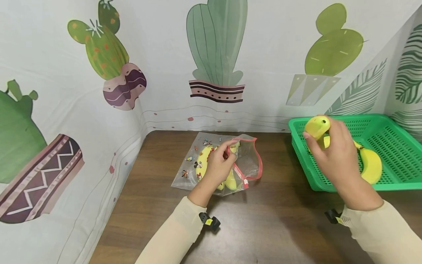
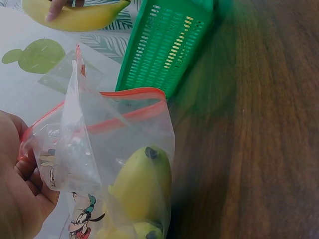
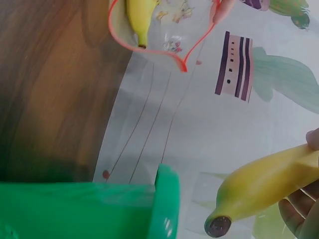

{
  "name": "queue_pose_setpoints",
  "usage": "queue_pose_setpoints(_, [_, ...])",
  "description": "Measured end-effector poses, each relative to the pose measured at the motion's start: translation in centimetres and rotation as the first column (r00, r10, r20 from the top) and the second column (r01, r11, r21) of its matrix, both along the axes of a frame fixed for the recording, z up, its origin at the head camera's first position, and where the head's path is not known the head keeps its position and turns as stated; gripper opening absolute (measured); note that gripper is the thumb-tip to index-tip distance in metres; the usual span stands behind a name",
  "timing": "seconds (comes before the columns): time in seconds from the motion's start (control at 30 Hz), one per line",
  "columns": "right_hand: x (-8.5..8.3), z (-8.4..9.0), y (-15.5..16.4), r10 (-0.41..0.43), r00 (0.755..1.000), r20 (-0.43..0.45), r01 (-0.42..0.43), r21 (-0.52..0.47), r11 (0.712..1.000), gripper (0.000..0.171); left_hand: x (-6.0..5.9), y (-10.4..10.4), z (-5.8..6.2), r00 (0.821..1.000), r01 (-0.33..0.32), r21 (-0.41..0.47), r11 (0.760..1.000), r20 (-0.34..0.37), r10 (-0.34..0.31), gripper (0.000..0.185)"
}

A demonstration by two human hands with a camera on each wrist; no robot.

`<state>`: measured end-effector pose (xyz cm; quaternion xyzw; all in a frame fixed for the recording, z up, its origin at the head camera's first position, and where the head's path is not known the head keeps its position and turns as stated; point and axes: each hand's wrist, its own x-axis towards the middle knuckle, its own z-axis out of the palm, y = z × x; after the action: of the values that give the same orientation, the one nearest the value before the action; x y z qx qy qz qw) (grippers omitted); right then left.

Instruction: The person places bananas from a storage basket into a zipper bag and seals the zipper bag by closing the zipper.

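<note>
A clear zip bag [image 1: 252, 161] with a red rim and cartoon prints lies on the table, its mouth spread toward the right. Bananas show through its plastic, one with a dark tip [image 2: 144, 184] in the left wrist view. My left hand [image 1: 219, 165] pinches the red rim between thumb and fingers. Raised over the left part of a green basket [image 1: 303, 165], my right hand [image 1: 341, 157] grips a yellow banana [image 3: 264, 184] by its side, the dark end pointing away from the palm. Another banana [image 1: 371, 167] lies in the basket.
The brown wooden table [image 1: 145, 205] meets a white cloth backdrop [image 1: 165, 73] printed with cacti. The basket's near wall stands on the right of the bag, with table surface between them. Black straps [image 1: 209, 221] circle both wrists.
</note>
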<state>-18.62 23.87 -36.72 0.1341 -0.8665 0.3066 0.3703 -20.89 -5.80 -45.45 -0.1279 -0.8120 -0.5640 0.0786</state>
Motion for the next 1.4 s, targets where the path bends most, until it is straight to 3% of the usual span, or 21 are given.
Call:
queue_pose_setpoints(0.37, [0.3,-0.9,-1.6,-0.025,1.000,0.000,0.025,-0.072,0.997,0.048,0.0,-0.1,-0.2,1.000,0.008,-0.011,1.000,0.006,-0.008,0.048])
queue_pose_setpoints(0.77, [0.5,-1.8,-3.1,0.032,0.999,0.035,-0.025,-0.174,0.984,0.042,-0.1,-0.1,-0.4,1.000,0.016,0.002,1.000,0.011,-0.016,0.048])
queue_pose_setpoints(1.0, [0.3,-2.4,-4.1,0.070,0.991,0.111,-0.037,-0.275,0.961,0.054,-0.1,-0.1,-0.4,1.000,0.009,0.000,1.000,0.007,-0.009,0.049])
queue_pose_setpoints(1.4, [-0.1,-4.1,-6.2,0.184,0.976,0.121,-0.120,-0.406,0.906,0.035,-0.2,-0.1,-0.2,1.000,0.009,0.002,1.000,0.008,-0.009,0.054])
